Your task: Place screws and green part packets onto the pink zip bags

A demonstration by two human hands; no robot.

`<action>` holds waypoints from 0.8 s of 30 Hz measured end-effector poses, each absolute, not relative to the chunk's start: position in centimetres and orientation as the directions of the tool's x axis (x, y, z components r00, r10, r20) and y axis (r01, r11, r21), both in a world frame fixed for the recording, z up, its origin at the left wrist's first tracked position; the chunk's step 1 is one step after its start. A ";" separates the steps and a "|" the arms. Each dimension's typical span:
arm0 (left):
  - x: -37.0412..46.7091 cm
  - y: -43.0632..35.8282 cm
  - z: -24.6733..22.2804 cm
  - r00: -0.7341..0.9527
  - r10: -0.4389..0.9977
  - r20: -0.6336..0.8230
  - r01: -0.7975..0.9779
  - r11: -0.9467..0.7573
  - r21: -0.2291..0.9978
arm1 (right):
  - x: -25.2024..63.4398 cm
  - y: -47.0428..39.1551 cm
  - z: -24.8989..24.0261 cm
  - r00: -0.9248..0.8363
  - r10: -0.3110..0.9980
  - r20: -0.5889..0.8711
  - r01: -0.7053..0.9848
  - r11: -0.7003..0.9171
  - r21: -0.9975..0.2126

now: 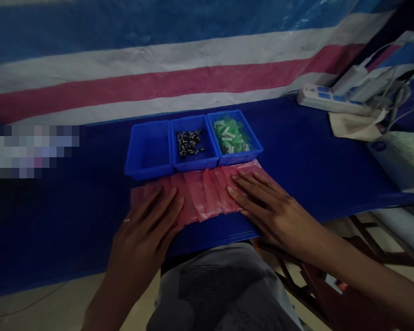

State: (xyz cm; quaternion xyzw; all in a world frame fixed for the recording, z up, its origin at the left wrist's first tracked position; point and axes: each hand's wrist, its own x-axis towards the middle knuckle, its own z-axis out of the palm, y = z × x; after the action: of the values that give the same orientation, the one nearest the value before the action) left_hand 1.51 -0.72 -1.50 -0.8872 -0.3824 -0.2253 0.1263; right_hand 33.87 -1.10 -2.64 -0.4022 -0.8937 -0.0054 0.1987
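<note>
A wrinkled pink plastic sheet or bag (200, 195) lies flat along the front of the blue-covered table. My left hand (152, 223) rests on its left part, fingers stretched out, with a ring on one finger. On the right part lies my right hand (262, 200), its fingers also extended and flat. Just behind the plastic stand three blue bins in a row. The left bin (148, 172) shows only its bare inside. Small dark metal-tipped parts (189, 142) lie in the middle bin (196, 164). Green and white pieces (229, 133) fill the right bin (241, 158).
A white power strip (331, 99) with plugs and cables sits at the back right, beside a beige piece of material (355, 126). A patterned box-like item (400, 161) is at the right edge. A striped sheet (179, 82) hangs behind the table (72, 220).
</note>
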 end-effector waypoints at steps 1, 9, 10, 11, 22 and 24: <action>1.7 -0.7 -1.5 0.598 0.621 0.506 0.738 -0.673 -0.047 | 33.4 -1.1 -2.4 -0.581 0.721 0.377 0.734 0.665 -0.141; 2.8 -0.7 -1.5 0.573 0.620 0.536 0.738 -0.675 -0.008 | 29.7 0.8 -0.7 -0.716 0.654 0.244 0.647 0.753 -0.120; 2.6 -0.7 -1.5 0.584 0.623 0.520 0.731 -0.682 -0.005 | 29.4 1.0 -0.7 -0.737 0.639 0.221 0.628 0.768 -0.126; 2.3 -0.6 -1.6 0.595 0.626 0.504 0.725 -0.689 -0.001 | 29.2 1.2 -0.7 -0.754 0.625 0.201 0.611 0.780 -0.133; -0.1 0.1 0.2 0.544 0.597 0.590 0.691 -0.717 0.088 | 29.0 2.0 3.4 -0.712 0.591 0.378 0.560 0.804 -0.202; -0.1 2.0 2.0 0.565 0.563 0.603 0.682 -0.730 0.041 | 28.7 4.1 6.1 -0.631 0.616 0.471 0.588 0.776 -0.227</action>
State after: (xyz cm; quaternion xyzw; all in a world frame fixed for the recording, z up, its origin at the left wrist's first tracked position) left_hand -0.07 2.04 1.99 -0.8792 -0.3541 -0.3032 0.0986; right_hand 28.65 4.06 6.12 -0.3335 -0.9028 0.0258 0.2705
